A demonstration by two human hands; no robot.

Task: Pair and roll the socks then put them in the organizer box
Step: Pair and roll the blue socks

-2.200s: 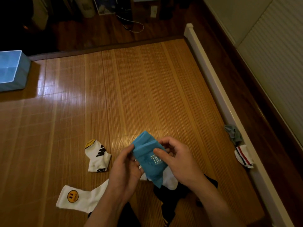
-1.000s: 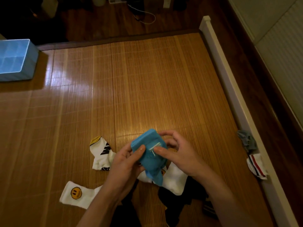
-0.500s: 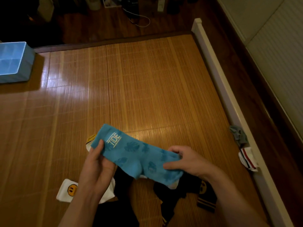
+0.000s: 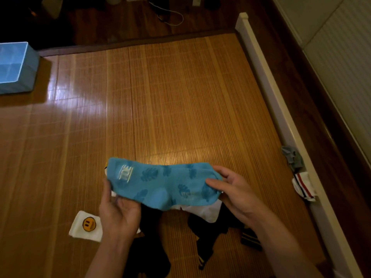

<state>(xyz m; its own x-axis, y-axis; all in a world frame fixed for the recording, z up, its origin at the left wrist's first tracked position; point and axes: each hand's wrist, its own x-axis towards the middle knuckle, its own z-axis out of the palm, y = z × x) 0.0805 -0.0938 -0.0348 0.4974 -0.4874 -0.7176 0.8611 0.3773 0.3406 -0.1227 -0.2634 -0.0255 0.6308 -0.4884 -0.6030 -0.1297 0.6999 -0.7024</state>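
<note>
One wide-angle camera, worn on the head, looked forward and down at the bamboo mat point(image 4: 170, 97), close above the left hand point(image 4: 120, 215) and right hand point(image 4: 236, 195) holding a blue sock point(image 4: 160, 183) low in frame, the organizer box point(image 4: 31, 73) distant at upper left.

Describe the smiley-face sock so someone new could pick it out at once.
On the bamboo mat, look at the edge nearest the person. Just left of the left hand lies a white sock flat on the mat. Only it bears an orange smiley face; the neighbouring black socks and the held blue sock do not.
</note>
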